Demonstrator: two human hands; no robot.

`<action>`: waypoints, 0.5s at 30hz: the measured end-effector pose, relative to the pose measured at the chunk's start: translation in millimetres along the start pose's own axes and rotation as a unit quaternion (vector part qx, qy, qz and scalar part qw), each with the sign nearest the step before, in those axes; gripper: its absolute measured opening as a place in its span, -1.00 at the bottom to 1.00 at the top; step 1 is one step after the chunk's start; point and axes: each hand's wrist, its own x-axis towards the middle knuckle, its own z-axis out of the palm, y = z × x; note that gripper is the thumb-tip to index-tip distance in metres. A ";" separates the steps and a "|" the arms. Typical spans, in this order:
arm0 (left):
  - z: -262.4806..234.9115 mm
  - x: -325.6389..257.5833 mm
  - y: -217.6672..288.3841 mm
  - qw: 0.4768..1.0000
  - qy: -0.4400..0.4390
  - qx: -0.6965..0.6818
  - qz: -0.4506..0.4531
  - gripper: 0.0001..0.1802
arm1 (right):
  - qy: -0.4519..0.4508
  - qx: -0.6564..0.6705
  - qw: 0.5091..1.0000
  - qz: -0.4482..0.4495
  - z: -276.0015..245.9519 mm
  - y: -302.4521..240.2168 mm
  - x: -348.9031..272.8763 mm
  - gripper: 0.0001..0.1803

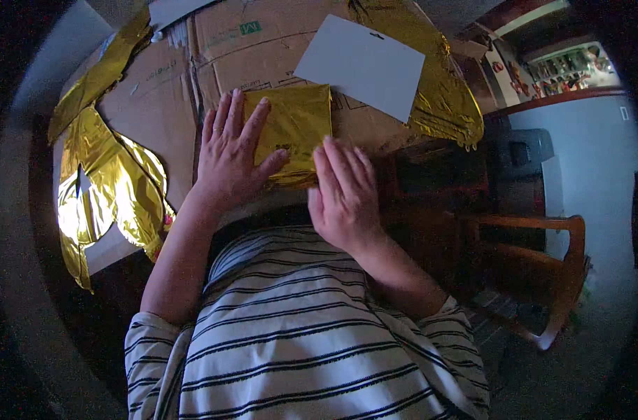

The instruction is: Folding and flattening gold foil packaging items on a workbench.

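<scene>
A folded square of shiny gold foil (301, 115) lies on the cardboard near its front edge. My left hand (233, 150) rests on its left part, fingers spread and palm down. At the lower right corner of the foil is my right hand (345, 185), its fingers close together and stretched out along the edge. No object shows in the right hand, though its palm side is hidden. Just beyond the foil lies a white card (364, 66) with a small hanging slot.
Flattened cardboard (158, 105) covers the table. More gold foil pieces hang over its left side (98, 189) and lie at the far right (448, 105). A wooden chair (529, 262) stands to my right, near a dark bin-like object (529, 150).
</scene>
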 end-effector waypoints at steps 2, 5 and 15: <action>-2.1 0.3 3.0 1.000 0.003 -0.002 -0.004 -0.11 | -0.007 0.009 1.000 -0.002 4.5 -6.9 10.2 -0.25; -5.7 0.3 4.2 1.000 -0.001 -0.019 -0.008 -0.10 | -0.026 0.003 1.000 0.017 21.2 -1.7 4.2 -0.14; -4.6 -1.7 -4.2 0.991 0.021 -0.133 -0.024 -0.09 | -0.095 0.036 0.995 0.016 3.1 14.3 -0.9 -0.06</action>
